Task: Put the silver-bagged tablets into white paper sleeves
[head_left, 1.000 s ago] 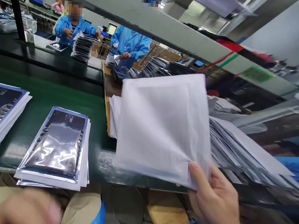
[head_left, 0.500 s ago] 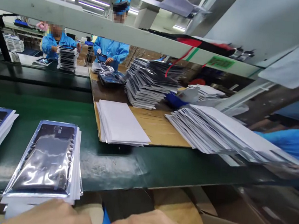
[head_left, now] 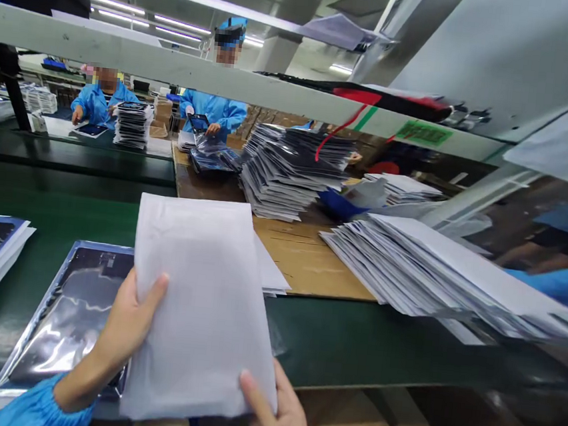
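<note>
A white, flat, envelope-like sleeve (head_left: 199, 305) is held up before me, tilted slightly, with a faint darker rectangle showing through it. My left hand (head_left: 125, 325) grips its left edge, thumb on the front face. At the lower right corner my right hand (head_left: 280, 410) pinches it, thumb in front. Beyond my left forearm lies a dark flat panel in clear film (head_left: 79, 300) atop white sheets, partly covered by the arm and sleeve. Behind the held sleeve, a small pile of white sleeves (head_left: 268, 275) on cardboard is mostly hidden.
A leaning stack of white sleeves (head_left: 409, 265) lies at the right, by a blue sleeve of someone's arm (head_left: 558, 286). A tall stack of dark panels (head_left: 292, 173) stands behind. Two co-workers in blue (head_left: 213, 112) work across the green bench (head_left: 352, 343). A shelf beam (head_left: 178, 62) crosses above.
Both hands have risen from the bottom edge, bringing the white sleeve up into full view. It now covers most of the small pile on the cardboard.
</note>
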A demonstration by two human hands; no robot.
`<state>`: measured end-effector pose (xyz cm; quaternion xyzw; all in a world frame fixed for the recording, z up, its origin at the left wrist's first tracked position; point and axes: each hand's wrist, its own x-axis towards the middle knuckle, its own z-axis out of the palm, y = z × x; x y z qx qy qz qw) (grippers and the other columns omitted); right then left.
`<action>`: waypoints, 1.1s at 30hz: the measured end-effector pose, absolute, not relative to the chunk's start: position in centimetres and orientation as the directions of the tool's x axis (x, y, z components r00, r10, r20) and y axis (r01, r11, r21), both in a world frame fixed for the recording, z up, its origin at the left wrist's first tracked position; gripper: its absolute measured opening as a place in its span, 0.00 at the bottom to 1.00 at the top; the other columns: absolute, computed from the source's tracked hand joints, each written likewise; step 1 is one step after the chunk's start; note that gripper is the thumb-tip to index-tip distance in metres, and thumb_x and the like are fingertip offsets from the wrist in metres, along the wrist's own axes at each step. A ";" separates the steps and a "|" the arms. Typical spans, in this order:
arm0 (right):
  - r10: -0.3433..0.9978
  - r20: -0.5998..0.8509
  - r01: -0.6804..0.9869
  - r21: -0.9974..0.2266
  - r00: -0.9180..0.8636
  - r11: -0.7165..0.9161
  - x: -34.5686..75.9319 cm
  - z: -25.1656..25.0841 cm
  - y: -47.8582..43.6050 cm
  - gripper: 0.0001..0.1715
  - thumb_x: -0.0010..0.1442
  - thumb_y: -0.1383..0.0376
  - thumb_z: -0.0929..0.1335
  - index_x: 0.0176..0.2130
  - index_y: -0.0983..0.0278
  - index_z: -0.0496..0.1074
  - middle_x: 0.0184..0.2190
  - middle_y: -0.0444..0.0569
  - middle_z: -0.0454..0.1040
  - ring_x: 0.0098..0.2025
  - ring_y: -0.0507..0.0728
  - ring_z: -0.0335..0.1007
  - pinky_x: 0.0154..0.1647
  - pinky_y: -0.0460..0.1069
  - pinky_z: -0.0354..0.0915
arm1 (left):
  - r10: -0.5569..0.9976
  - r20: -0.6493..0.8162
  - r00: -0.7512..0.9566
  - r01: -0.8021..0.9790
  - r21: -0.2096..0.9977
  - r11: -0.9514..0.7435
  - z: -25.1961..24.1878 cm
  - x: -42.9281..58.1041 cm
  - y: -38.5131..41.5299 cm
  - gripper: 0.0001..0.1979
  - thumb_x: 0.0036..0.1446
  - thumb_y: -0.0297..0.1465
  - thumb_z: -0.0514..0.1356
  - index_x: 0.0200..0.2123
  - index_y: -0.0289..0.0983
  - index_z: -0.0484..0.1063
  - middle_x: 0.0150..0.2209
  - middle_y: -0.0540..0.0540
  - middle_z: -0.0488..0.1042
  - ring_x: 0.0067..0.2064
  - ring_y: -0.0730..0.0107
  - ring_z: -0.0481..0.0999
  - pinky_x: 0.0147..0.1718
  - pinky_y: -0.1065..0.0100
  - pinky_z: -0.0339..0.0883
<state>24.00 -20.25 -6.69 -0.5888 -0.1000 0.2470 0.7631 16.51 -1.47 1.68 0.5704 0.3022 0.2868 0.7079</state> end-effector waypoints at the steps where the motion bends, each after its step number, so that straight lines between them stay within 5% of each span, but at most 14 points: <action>1: 0.496 -0.128 -0.256 -0.946 0.859 0.199 25.4 -5.9 -19.8 0.22 0.49 0.56 0.74 0.42 0.60 0.73 0.34 0.47 0.79 0.33 0.55 0.72 0.33 0.46 0.69 | 0.731 -0.080 0.677 -0.091 0.977 0.192 1.7 17.1 -1.4 0.30 0.53 0.46 0.59 0.55 0.37 0.61 0.50 0.37 0.74 0.51 0.54 0.73 0.47 0.57 0.69; 5: 0.515 -0.087 -0.235 -0.944 0.853 0.230 33.3 -3.0 -17.9 0.23 0.42 0.57 0.77 0.38 0.63 0.74 0.27 0.44 0.76 0.21 0.49 0.64 0.17 0.42 0.63 | 0.671 -0.038 0.741 -0.008 0.998 0.065 1.5 15.3 0.8 0.28 0.52 0.46 0.59 0.54 0.40 0.64 0.56 0.38 0.69 0.53 0.54 0.72 0.47 0.59 0.69; 9: 0.524 -0.044 -0.157 -0.972 0.850 0.173 40.2 -2.2 -16.3 0.24 0.37 0.58 0.78 0.34 0.63 0.75 0.27 0.44 0.76 0.26 0.51 0.67 0.22 0.44 0.66 | 0.774 -0.095 0.625 0.361 0.915 -0.179 -1.1 8.1 5.0 0.24 0.49 0.50 0.59 0.45 0.43 0.72 0.52 0.43 0.73 0.55 0.51 0.70 0.51 0.58 0.66; 13: 0.515 -0.094 -0.147 -0.987 0.852 0.063 43.3 -3.2 -14.9 0.21 0.36 0.60 0.76 0.33 0.65 0.75 0.26 0.47 0.75 0.26 0.53 0.67 0.25 0.48 0.67 | 0.928 -0.120 0.353 0.598 0.792 -0.126 -5.3 1.3 7.8 0.24 0.49 0.52 0.57 0.46 0.47 0.70 0.46 0.47 0.76 0.49 0.48 0.74 0.40 0.57 0.72; 18: 0.400 -0.069 -0.021 -0.992 0.914 -0.125 44.2 -3.6 -15.2 0.23 0.39 0.60 0.74 0.36 0.68 0.74 0.32 0.54 0.73 0.25 0.54 0.64 0.21 0.49 0.61 | 0.935 -0.107 0.339 0.608 0.783 -0.131 -9.1 -1.3 8.6 0.22 0.47 0.52 0.59 0.39 0.44 0.70 0.39 0.47 0.77 0.42 0.51 0.77 0.39 0.58 0.71; 21: 0.195 0.113 0.159 -0.959 0.974 -0.234 42.3 -3.0 -16.2 0.35 0.43 0.60 0.72 0.50 0.69 0.67 0.52 0.62 0.63 0.34 0.58 0.65 0.30 0.53 0.64 | 0.929 -0.075 0.363 0.611 0.771 -0.177 -9.7 -1.2 8.9 0.21 0.45 0.52 0.60 0.35 0.42 0.69 0.36 0.45 0.75 0.39 0.54 0.77 0.39 0.60 0.71; 24: 0.089 0.430 0.429 -0.817 0.898 -0.384 36.3 -3.5 -16.7 0.30 0.52 0.58 0.67 0.53 0.68 0.65 0.54 0.63 0.61 0.41 0.61 0.65 0.42 0.57 0.64 | 0.926 0.011 0.377 0.612 0.748 -0.258 -8.5 -0.7 8.8 0.20 0.45 0.51 0.59 0.33 0.41 0.69 0.37 0.44 0.74 0.40 0.55 0.76 0.41 0.61 0.70; 27: 0.525 0.213 0.390 -0.885 0.824 -0.254 27.6 -5.8 -15.3 0.15 0.57 0.58 0.66 0.43 0.62 0.72 0.40 0.54 0.74 0.39 0.61 0.69 0.41 0.55 0.65 | 0.941 -0.023 0.339 0.600 0.775 -0.197 -6.3 0.2 8.1 0.23 0.42 0.52 0.61 0.33 0.41 0.70 0.36 0.44 0.75 0.39 0.54 0.76 0.39 0.61 0.71; 29: 0.763 0.024 0.229 -0.959 0.646 -0.164 22.7 -7.7 -13.2 0.17 0.57 0.60 0.66 0.46 0.62 0.71 0.38 0.52 0.76 0.37 0.58 0.71 0.39 0.52 0.67 | 0.943 -0.131 0.307 0.527 0.848 -0.054 -4.8 0.9 7.6 0.26 0.38 0.52 0.64 0.38 0.41 0.70 0.36 0.45 0.77 0.41 0.53 0.77 0.38 0.62 0.72; 33: 0.763 -0.048 0.071 -0.990 0.644 -0.122 18.8 -10.8 -9.0 0.18 0.57 0.61 0.65 0.47 0.64 0.70 0.33 0.48 0.73 0.30 0.54 0.68 0.32 0.49 0.66 | 0.869 -0.354 0.347 0.366 0.904 0.222 -3.2 2.2 6.8 0.29 0.40 0.46 0.67 0.46 0.41 0.70 0.39 0.45 0.80 0.46 0.55 0.77 0.40 0.66 0.73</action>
